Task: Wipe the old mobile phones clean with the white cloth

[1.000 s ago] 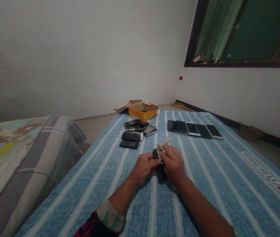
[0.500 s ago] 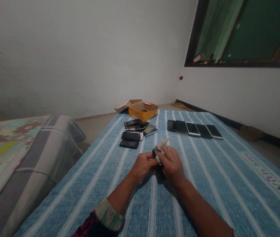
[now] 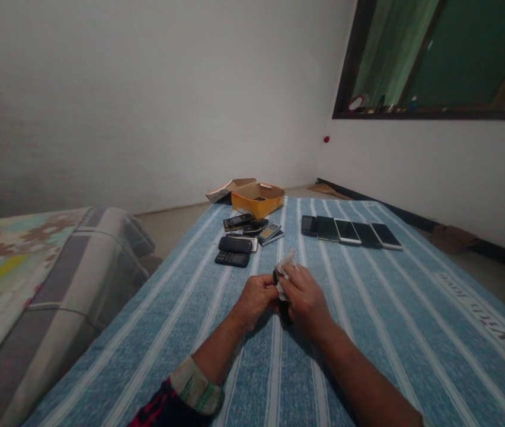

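Note:
A black mobile phone [image 3: 284,311] stands on end between my hands, mostly hidden by my fingers. My left hand [image 3: 255,302] is closed around it. My right hand [image 3: 306,299] pinches a crumpled white cloth [image 3: 284,274] against the phone's upper end. Both hands rest just above the blue striped bedsheet [image 3: 368,332]. Farther ahead, a black keypad phone [image 3: 232,258] and a pile of older phones [image 3: 246,228] lie left of my hands. A row of several smartphones [image 3: 350,232] lies to the right.
An orange cardboard box [image 3: 258,200] with its lid folded open sits at the sheet's far end. A patterned mattress [image 3: 34,279] stands to the left. White walls meet behind, with a dark-framed window [image 3: 430,59] high on the right.
The white cloth has shifted slightly left and down along the phone. Both hands have moved a little closer to the phone's left side, and the phone stays held between them.

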A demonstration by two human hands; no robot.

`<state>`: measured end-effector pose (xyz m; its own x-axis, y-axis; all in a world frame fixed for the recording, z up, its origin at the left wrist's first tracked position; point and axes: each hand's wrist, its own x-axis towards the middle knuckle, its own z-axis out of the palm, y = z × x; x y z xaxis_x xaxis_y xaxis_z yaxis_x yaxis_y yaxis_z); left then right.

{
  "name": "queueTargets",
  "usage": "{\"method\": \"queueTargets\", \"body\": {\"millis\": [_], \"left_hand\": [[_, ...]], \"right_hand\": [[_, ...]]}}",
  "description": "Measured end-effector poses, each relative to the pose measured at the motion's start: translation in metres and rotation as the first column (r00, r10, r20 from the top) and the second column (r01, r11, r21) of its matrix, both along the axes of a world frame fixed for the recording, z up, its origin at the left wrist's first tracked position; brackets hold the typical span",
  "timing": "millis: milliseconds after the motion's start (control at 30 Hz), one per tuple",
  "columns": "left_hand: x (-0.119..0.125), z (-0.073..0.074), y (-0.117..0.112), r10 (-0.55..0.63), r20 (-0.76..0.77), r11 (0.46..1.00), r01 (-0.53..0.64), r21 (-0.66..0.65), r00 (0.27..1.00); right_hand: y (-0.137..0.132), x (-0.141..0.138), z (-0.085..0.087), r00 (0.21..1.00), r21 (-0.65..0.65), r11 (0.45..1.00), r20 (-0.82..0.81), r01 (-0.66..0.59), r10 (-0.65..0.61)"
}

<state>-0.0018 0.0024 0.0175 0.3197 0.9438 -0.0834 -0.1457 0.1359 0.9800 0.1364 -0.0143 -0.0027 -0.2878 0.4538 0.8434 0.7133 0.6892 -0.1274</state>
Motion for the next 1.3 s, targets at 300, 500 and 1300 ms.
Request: {"method": "queueTargets", "body": {"millis": [300, 500, 1300], "left_hand": [[-0.004, -0.009, 0.005, 0.012, -0.048, 1.000, -0.013, -0.007, 0.999], [-0.003, -0.005, 0.002, -0.047, -0.062, 0.999, 0.046, -0.022, 0.997], [-0.005, -0.011, 0.005, -0.115, 0.003, 0.992, 0.115, -0.044, 0.993]], "right_hand": [[-0.005, 0.002, 0.014, 0.983, -0.247, 0.952, -0.057, -0.182, 0.173], [0.002, 0.006, 0.004, 0.987, -0.218, 0.966, -0.107, -0.138, 0.117], [0.009, 0.011, 0.000, 0.992, -0.150, 0.986, -0.093, 0.067, -0.081]]}}
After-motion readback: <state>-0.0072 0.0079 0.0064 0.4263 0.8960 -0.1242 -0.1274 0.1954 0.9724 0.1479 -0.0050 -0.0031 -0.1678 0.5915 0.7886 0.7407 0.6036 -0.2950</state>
